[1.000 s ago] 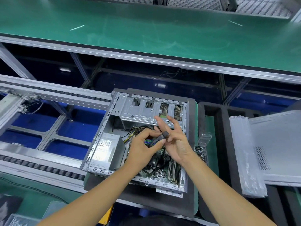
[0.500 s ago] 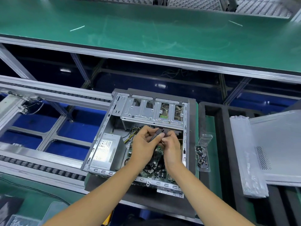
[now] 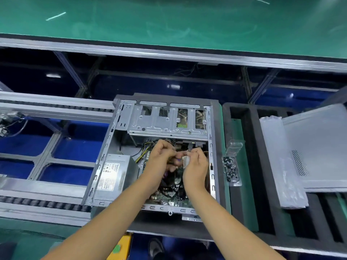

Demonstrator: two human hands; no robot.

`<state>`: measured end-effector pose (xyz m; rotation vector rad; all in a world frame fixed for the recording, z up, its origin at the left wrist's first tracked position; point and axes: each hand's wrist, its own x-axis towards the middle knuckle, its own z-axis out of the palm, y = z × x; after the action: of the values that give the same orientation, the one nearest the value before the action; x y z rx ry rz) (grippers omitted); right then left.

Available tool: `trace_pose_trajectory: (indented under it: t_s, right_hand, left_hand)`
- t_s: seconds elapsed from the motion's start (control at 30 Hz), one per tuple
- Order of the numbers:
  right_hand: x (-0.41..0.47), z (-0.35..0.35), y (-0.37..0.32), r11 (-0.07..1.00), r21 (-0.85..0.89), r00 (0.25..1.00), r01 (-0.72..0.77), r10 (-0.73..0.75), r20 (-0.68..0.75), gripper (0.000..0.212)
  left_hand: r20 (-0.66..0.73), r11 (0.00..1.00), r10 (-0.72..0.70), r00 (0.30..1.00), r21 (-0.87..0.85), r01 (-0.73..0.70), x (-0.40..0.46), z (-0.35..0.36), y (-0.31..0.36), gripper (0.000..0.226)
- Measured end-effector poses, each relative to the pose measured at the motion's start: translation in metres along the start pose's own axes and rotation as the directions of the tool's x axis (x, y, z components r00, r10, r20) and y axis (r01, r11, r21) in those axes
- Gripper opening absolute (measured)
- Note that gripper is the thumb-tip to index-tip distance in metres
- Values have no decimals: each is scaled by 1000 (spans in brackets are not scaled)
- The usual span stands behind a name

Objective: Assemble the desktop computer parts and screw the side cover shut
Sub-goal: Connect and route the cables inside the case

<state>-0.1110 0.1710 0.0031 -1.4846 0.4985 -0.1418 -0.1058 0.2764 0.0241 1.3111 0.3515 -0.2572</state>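
While the open computer case (image 3: 163, 156) lies on its side on a dark foam pad (image 3: 218, 147), both hands are down inside it, close together above the motherboard (image 3: 172, 192). The left hand (image 3: 159, 162) has its fingers curled inward toward the right hand (image 3: 195, 166), and the two meet around a small pale connector (image 3: 185, 161); the right thumb and fingers pinch it, and the left fingertips curl onto its other end. Whatever else the left hand may grip is hidden behind the knuckles. Just beyond the hands, at the fingertips' far side, runs the metal drive cage (image 3: 169, 121), with yellow and black cables (image 3: 144, 149) trailing out beside the left hand. Off to the left of the left wrist sits the grey power supply (image 3: 114, 173), label facing up. To the right of the right hand, outside the case wall, a clear plastic tray (image 3: 231, 166) holds a heap of dark screws (image 3: 230, 169). Farther right, well apart from the hands, the side cover (image 3: 319, 147) lies flat over a black foam rack, with a folded plastic bag (image 3: 281, 162) on its near edge. Beyond everything stretches a green bench top (image 3: 169, 21).
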Motion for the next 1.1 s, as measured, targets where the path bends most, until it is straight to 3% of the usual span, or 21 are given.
trace_pose_trajectory:
  t_s: [0.07,0.13,0.23,0.4,0.57,0.67,0.8,0.93,1.1]
  right_hand:
    - [-1,1,4,999,1,999,-40,40,36,28]
    - [-1,-1,6,999,2,997,-50,50,57,27]
    - [1,-5,8,1000,-5,999,-18,18,26,29]
    - [3,-4,11,999,-33,1000,-1,2,16,41]
    - [4,-1,10,999,-30,1000,25,-25,-2,40]
    - [4,-2,8,998,-49,999,33,-32,21,39]
    - [0,-3,4,999,-46,997,10,-6,81,28]
    - [-3,-4,-1,998,-54,992,-16,23,125,33]
    - [-20,-8,-2,984,71,986,-165,162,35,41]
  left_hand:
    - [25,991,-130,991,-30,131,8,-6,1,11]
    - [27,985,-156,987,81,153,15,-11,-2,11]
    - [101,960,-85,991,275,54,14,-10,-9,20]
    - [78,979,2,997,203,-18,16,2,-12,17]
    - [88,998,-10,996,69,4,16,-4,-17,35]
    - [98,970,44,994,236,-66,17,-2,-24,16]
    - [172,939,34,984,331,-91,17,3,-29,29]
    - [97,988,0,995,155,-15,18,7,-25,19]
    - [-41,987,53,998,153,-46,27,9,-27,22]
